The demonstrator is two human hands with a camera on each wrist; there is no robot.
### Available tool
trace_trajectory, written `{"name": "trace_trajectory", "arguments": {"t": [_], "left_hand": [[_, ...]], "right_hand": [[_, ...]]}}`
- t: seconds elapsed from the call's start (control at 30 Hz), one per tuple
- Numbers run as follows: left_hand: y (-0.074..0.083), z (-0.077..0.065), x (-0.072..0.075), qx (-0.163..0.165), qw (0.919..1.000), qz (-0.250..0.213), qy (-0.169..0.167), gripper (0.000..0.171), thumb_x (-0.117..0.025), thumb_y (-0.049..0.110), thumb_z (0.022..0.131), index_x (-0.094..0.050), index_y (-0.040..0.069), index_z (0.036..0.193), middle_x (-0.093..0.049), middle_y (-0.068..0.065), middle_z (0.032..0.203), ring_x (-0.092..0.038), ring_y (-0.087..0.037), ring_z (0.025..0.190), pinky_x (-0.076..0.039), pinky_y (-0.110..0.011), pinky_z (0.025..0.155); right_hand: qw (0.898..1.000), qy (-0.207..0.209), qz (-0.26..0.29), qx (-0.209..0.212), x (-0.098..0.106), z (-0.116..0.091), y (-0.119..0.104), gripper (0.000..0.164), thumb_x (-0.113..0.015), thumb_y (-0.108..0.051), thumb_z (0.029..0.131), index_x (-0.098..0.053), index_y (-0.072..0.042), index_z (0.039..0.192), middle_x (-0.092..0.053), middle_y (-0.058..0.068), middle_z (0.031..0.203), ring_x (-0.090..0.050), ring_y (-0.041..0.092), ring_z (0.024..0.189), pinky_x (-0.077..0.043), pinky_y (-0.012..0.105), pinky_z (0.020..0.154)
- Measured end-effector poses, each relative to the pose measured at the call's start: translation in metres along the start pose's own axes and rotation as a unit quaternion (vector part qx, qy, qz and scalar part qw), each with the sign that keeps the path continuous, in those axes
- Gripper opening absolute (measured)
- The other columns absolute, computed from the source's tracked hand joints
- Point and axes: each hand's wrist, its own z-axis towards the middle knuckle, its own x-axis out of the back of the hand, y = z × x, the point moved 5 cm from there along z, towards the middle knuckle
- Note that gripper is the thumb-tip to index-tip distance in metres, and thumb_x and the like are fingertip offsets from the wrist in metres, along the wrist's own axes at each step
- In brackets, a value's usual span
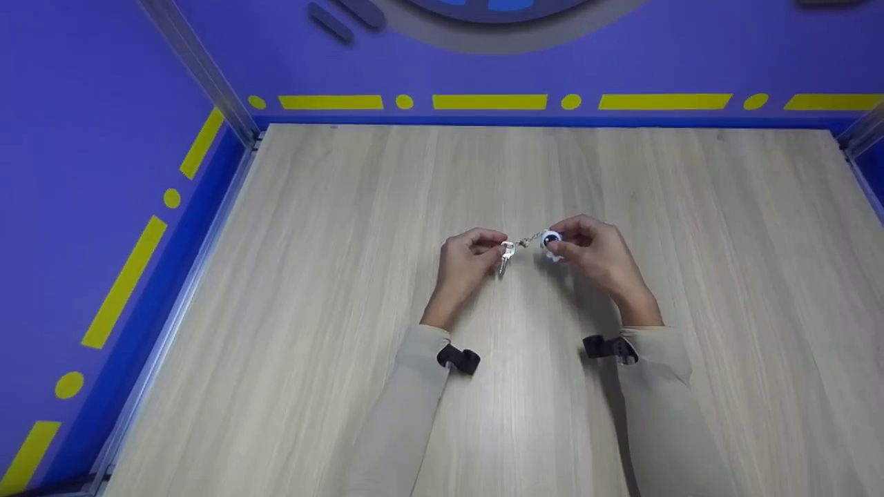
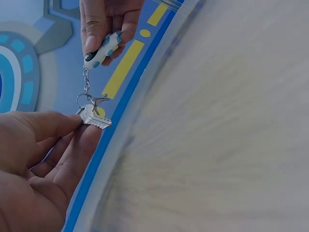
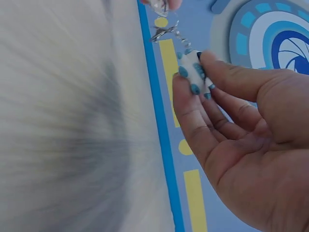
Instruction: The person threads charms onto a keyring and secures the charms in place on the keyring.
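Observation:
Near the middle of the table, the left hand (image 1: 467, 264) pinches a silver key (image 2: 94, 117) between thumb and fingers. The key hangs on a metal ring with a clasp (image 2: 99, 100). From that ring a short chain (image 1: 533, 237) runs across to a small white figurine charm (image 3: 192, 72) with blue-green spots and a dark face. Thumb and fingers of the right hand (image 1: 599, 254) grip this charm. In the head view the chain spans the gap between the two hands, above the wood surface. The fingers partly cover both the key and the charm.
A light wood table (image 1: 311, 276) lies under both hands. Blue panels (image 1: 483, 69) with yellow markings rise at its back and left side. Black straps (image 1: 458, 359) sit on both wrists over beige sleeves (image 1: 400, 414).

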Motion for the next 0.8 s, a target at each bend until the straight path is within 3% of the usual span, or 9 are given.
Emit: {"name": "trace_trajectory", "arguments": {"t": [0.37, 0.63, 0.8], "left_hand": [[-0.01, -0.003, 0.001, 0.039, 0.9984, 0.029, 0.028, 0.015, -0.077, -0.006, 0.09, -0.082, -0.003, 0.105, -0.079, -0.008, 0.094, -0.073, -0.011, 0.076, -0.062, -0.023, 0.07], [-0.011, -0.003, 0.0, 0.054, 0.994, 0.093, 0.02, 0.015, -0.079, -0.001, 0.089, -0.083, 0.0, 0.104, -0.079, -0.003, 0.088, -0.07, -0.008, 0.07, -0.058, -0.02, 0.065], [-0.011, -0.002, -0.001, 0.041, 0.9886, 0.143, 0.021, 0.014, -0.079, 0.001, 0.089, -0.083, 0.003, 0.102, -0.077, 0.001, 0.084, -0.069, -0.006, 0.068, -0.055, -0.019, 0.062]], "right_hand": [[0.998, -0.046, -0.042, -0.008, -0.013, 0.003, 0.009, 0.028, -0.07, 0.007, 0.095, -0.068, 0.009, 0.123, -0.071, 0.021, 0.11, -0.065, 0.027, 0.097, -0.051, 0.021, 0.079], [0.996, -0.056, -0.058, -0.024, -0.016, 0.004, 0.017, 0.028, -0.071, 0.006, 0.097, -0.067, 0.011, 0.124, -0.07, 0.023, 0.108, -0.065, 0.021, 0.089, -0.053, 0.02, 0.067], [0.996, -0.056, -0.063, -0.034, -0.016, 0.004, 0.018, 0.025, -0.072, 0.003, 0.098, -0.067, 0.01, 0.121, -0.072, 0.021, 0.107, -0.066, 0.02, 0.088, -0.053, 0.02, 0.067]]}}
